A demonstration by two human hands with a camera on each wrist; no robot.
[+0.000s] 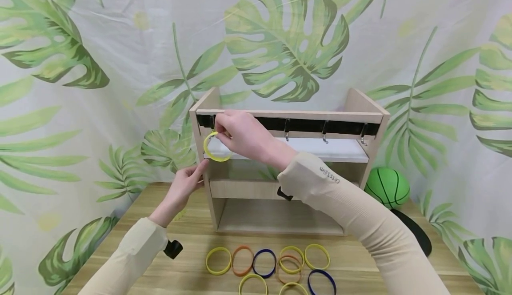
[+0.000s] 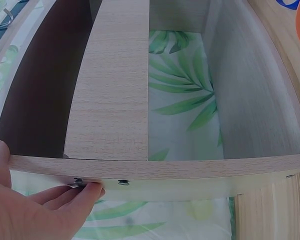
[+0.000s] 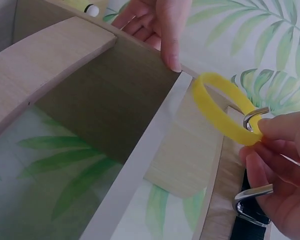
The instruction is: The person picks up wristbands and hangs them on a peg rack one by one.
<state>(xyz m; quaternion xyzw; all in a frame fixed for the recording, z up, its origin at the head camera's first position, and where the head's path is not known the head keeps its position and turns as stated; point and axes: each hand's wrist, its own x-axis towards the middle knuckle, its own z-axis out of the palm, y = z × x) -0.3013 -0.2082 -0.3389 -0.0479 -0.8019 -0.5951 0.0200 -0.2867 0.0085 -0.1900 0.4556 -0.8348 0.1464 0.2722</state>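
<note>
My right hand [image 1: 250, 137] pinches a yellow silicone wristband [image 3: 210, 112] between thumb and fingers. It is up at the left end of a black strip [image 1: 272, 124] fixed across the top of a small wooden shelf unit [image 1: 244, 189]. In the right wrist view, a metal hook [image 3: 250, 120] shows inside the band's loop, close to the thumb. A second hook [image 3: 252, 193] sits just below those fingers. My left hand [image 1: 184, 186] holds the unit's left side panel [image 2: 155, 169], thumb at the front edge and fingers against the outer face.
More hooks [image 1: 286, 130] hang along the strip to the right. On the table [image 1: 160, 206] before the unit lie several yellow, orange and blue wristbands [image 1: 322, 272]. A green ball [image 1: 388, 187] and a black flat object [image 1: 416, 233] are at the right. A leaf-print cloth [image 1: 160, 41] hangs behind.
</note>
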